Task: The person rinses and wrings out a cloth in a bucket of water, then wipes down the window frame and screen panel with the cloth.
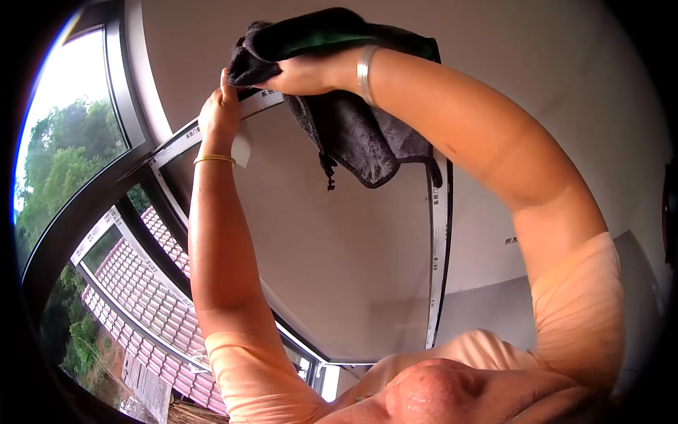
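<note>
Dark-grey plush cloth [360, 138] was held in the right hand [302, 75], upper centre.
Upper left, the white-taped window frame [261, 104] was touched by the left hand [219, 115]; its grip could not be told.

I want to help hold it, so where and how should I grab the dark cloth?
Probably pinch the dark cloth by the bottom edge of its lower flap, coming from below. That flap hangs down lower than the right hand, so its edge looks easier to reach, while the other end is bunched up at that hand's fingers.
</note>
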